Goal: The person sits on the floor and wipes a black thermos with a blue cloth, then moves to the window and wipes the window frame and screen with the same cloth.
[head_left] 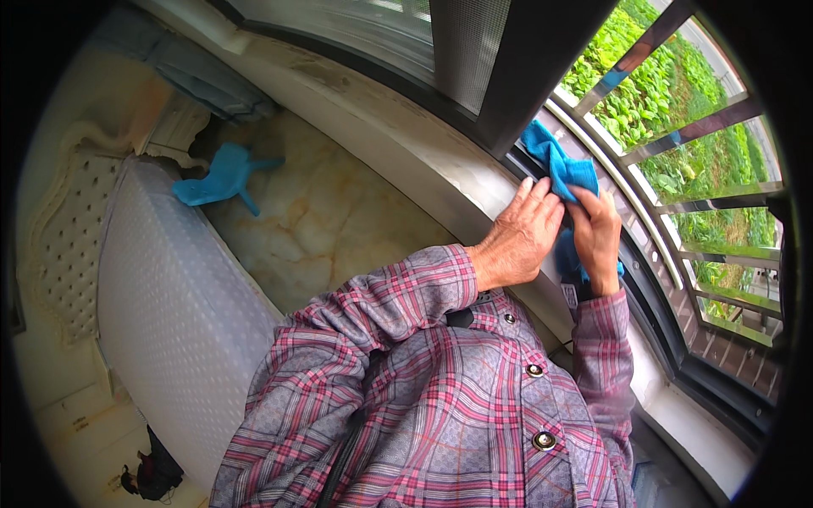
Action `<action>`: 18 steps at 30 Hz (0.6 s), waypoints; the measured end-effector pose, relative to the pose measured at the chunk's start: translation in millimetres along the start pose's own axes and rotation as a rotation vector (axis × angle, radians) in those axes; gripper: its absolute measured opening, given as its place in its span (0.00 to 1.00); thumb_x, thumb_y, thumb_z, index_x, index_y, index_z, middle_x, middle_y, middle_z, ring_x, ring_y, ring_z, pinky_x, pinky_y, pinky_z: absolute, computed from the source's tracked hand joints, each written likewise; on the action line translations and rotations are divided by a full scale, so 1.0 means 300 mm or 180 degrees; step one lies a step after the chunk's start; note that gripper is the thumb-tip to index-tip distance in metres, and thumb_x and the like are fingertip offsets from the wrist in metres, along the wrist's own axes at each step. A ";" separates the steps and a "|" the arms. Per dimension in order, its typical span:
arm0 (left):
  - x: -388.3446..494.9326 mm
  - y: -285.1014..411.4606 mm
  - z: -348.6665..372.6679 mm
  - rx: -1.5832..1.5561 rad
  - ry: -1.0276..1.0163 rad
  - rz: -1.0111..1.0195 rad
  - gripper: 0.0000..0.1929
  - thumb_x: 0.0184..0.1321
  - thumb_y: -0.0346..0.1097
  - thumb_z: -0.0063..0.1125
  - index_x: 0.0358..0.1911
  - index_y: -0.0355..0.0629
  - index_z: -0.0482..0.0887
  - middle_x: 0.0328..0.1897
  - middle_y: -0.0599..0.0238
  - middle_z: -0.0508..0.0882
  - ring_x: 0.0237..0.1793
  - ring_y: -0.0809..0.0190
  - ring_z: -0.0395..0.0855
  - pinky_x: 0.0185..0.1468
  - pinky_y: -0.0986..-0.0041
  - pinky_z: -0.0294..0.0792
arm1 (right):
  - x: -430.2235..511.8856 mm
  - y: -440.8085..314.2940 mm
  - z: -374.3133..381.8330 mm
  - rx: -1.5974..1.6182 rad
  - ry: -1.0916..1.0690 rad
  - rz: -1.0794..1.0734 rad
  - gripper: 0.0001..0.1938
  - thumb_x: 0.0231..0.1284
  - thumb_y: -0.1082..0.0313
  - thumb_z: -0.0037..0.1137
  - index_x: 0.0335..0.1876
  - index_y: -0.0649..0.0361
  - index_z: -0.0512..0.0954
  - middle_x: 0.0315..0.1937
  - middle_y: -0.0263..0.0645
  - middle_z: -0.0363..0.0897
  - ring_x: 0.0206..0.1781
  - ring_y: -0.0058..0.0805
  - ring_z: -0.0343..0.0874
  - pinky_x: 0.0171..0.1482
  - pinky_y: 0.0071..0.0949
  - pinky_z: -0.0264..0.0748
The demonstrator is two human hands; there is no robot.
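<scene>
A bunched blue cloth (pixel 562 165) lies over the dark window track (pixel 524 163), beside the edge of the sash. My right hand (pixel 597 228) grips its near end, with the fingers bent around the fabric. More blue fabric (pixel 568 254) shows below, between that hand and the sill. My left hand (pixel 521 238) reaches across from the left, its fingertips at the track and against the cloth's near edge. Whether those fingers pinch any fabric is hidden. A white tag (pixel 569 296) with printing shows near my right wrist.
A dark-framed sliding sash with a mesh screen (pixel 473 51) stands at the upper middle. Metal bars (pixel 673 136) curve outside the opening, with greenery beyond. The pale sill (pixel 381 114) has worn patches. Behind on the left are a blue plastic stool (pixel 222 174) and a mattress (pixel 171 273).
</scene>
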State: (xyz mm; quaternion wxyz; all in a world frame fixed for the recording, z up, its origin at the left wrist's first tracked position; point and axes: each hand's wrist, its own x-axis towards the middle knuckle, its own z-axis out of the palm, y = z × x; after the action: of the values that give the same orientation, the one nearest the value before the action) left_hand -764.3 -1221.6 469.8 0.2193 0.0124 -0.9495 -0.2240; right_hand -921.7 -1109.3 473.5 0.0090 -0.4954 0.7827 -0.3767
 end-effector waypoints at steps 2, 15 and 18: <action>0.005 -0.033 0.004 -0.0094 0.0342 -0.0189 0.31 0.51 0.28 0.55 0.62 0.21 0.71 0.67 0.36 0.71 0.73 0.34 0.63 0.77 0.45 0.52 | -0.066 0.002 -0.045 -0.0535 0.0019 0.0045 0.12 0.57 0.77 0.59 0.47 0.59 0.83 0.41 0.51 0.80 0.47 0.54 0.76 0.51 0.43 0.73; 0.048 -0.105 0.069 -0.0139 0.0280 -0.0234 0.40 0.46 0.27 0.59 0.67 0.20 0.63 0.73 0.30 0.62 0.77 0.32 0.55 0.80 0.45 0.45 | -0.115 -0.015 -0.024 -0.0158 -0.0004 0.0238 0.12 0.59 0.81 0.56 0.47 0.61 0.82 0.43 0.51 0.79 0.47 0.51 0.78 0.54 0.40 0.73; 0.033 -0.094 0.087 -0.0158 0.0297 -0.0220 0.42 0.47 0.27 0.59 0.70 0.21 0.60 0.74 0.31 0.62 0.77 0.33 0.56 0.80 0.45 0.46 | -0.064 0.002 -0.082 -0.0099 0.0516 0.0792 0.11 0.63 0.77 0.55 0.49 0.62 0.82 0.43 0.49 0.81 0.47 0.46 0.81 0.52 0.37 0.75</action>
State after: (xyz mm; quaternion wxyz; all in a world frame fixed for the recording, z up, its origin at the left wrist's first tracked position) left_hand -786.4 -1237.3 440.9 0.2557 0.0502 -0.9314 -0.2541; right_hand -921.9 -1079.7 483.8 -0.0153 -0.3626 0.8420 -0.3992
